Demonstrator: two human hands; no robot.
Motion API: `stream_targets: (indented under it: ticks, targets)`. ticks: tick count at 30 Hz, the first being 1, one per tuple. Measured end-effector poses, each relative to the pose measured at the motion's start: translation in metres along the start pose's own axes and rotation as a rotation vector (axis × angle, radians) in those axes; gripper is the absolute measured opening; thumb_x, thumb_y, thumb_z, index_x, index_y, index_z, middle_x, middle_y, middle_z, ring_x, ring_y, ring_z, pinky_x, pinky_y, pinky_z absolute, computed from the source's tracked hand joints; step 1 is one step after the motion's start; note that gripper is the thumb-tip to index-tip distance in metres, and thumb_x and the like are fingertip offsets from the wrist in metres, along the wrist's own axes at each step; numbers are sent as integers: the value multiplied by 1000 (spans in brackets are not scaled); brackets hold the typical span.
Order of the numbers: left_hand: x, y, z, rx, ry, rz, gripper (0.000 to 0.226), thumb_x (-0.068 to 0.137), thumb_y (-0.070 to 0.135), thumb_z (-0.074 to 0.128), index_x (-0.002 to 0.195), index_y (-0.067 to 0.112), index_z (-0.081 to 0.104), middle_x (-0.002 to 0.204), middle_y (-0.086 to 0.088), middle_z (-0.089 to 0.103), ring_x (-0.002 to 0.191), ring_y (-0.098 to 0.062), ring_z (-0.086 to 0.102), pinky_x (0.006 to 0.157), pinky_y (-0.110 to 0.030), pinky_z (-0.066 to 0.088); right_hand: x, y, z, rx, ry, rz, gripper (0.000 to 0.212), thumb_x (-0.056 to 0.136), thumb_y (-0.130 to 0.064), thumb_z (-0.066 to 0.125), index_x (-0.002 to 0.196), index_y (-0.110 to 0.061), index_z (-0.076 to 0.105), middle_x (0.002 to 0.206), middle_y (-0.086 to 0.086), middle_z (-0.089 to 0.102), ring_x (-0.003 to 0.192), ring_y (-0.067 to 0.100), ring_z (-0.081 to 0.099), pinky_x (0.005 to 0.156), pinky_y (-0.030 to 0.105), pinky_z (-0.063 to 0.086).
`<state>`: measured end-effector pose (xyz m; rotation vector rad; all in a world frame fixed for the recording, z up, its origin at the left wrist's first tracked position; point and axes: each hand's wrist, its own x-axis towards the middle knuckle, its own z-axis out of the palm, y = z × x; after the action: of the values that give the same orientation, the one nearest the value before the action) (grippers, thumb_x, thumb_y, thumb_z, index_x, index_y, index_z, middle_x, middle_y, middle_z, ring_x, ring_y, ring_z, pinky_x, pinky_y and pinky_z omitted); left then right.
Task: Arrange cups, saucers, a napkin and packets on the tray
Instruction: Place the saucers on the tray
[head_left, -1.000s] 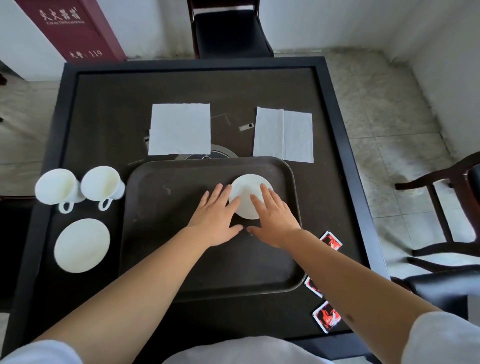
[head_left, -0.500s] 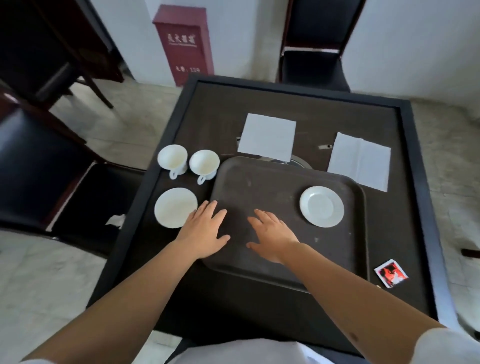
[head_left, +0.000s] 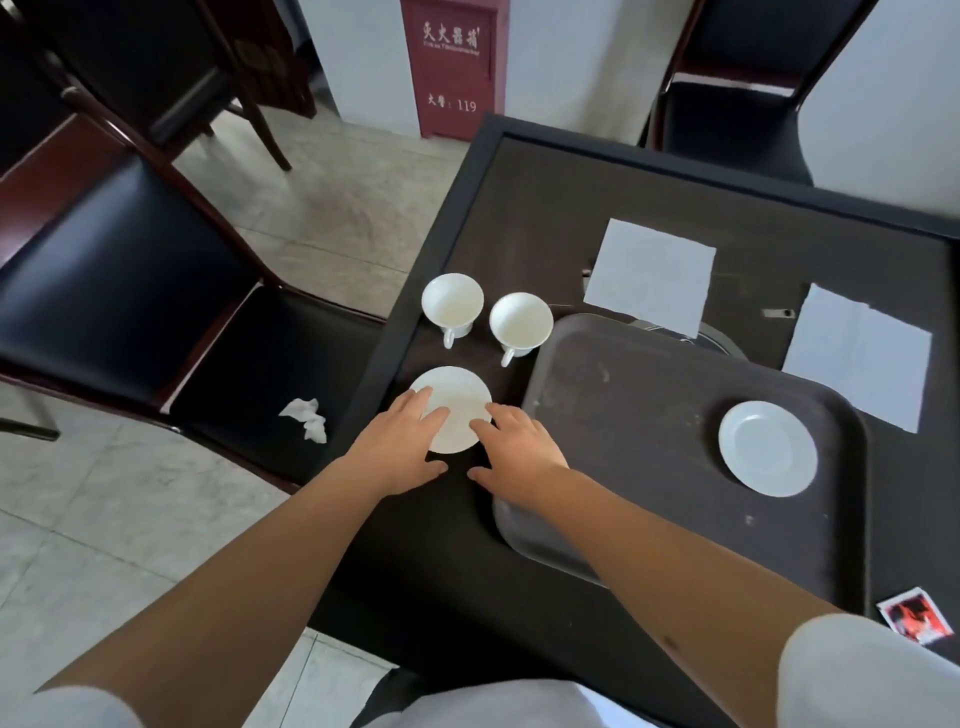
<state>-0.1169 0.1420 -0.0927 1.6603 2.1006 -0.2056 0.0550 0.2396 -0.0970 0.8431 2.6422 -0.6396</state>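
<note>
Saucer one (head_left: 768, 440) is sitting on the tray (head_left: 623, 415) while we are closing our left hand (head_left: 400, 451) and right hand (head_left: 519, 451), fingers flat, around the second saucer (head_left: 457, 402) on the surface (head_left: 545, 208); cups (head_left: 520, 319), napkins (head_left: 649, 274) and packet (head_left: 914, 621) are waiting.

bare tray (head_left: 639, 415) floor lies left of its one saucer (head_left: 768, 448); two cups (head_left: 485, 317) crowd beyond the tray's left rim.

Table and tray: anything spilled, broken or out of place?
Nothing is spilled or broken on the table. One oddity sits off it: a crumpled white tissue on the chair to the left. The tray looks scuffed.
</note>
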Motion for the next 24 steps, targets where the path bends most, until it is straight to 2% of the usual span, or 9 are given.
stream_targets:
  ticks: [4, 9, 15, 20, 24]
  targets:
    - [10, -15, 5, 38, -8, 75, 79, 86, 46, 67, 151, 27, 27, 163, -9, 9, 149, -32, 9, 111, -48, 33, 21, -5, 4, -14, 23, 26, 69, 86, -46, 66, 143, -23, 35, 161, 12, 11, 144, 32, 17, 115, 44, 17]
    - [28, -29, 10, 11, -21, 144, 76, 82, 43, 72, 146, 30, 33, 163, -5, 3, 149, -39, 1, 111, -52, 32, 40, -8, 8, -10, 7, 30, 76, 79, -46, 73, 140, -28, 33, 161, 15, -1, 139, 34, 24, 115, 44, 20]
    - [40, -40, 19, -147, -27, 199, 69, 81, 38, 75, 139, 28, 40, 164, 4, 6, 150, -33, -6, 101, -47, 44, 52, -6, 13, 9, 19, 52, 73, 75, -45, 77, 134, -30, 37, 160, 12, -1, 135, 33, 23, 109, 45, 31]
    - [40, -41, 17, -202, -32, 190, 68, 80, 36, 77, 139, 27, 44, 164, 5, 8, 150, -30, -3, 104, -49, 41, 55, -3, 14, 81, -9, 65, 72, 76, -39, 79, 134, -31, 38, 161, 11, -5, 138, 31, 13, 101, 47, 40]
    - [30, -36, 14, -222, -19, 157, 67, 80, 39, 77, 138, 29, 46, 163, 5, 10, 149, -29, 1, 104, -48, 42, 51, -1, 13, 129, -18, 44, 72, 76, -37, 79, 136, -32, 39, 162, 7, -6, 140, 29, 8, 102, 48, 41]
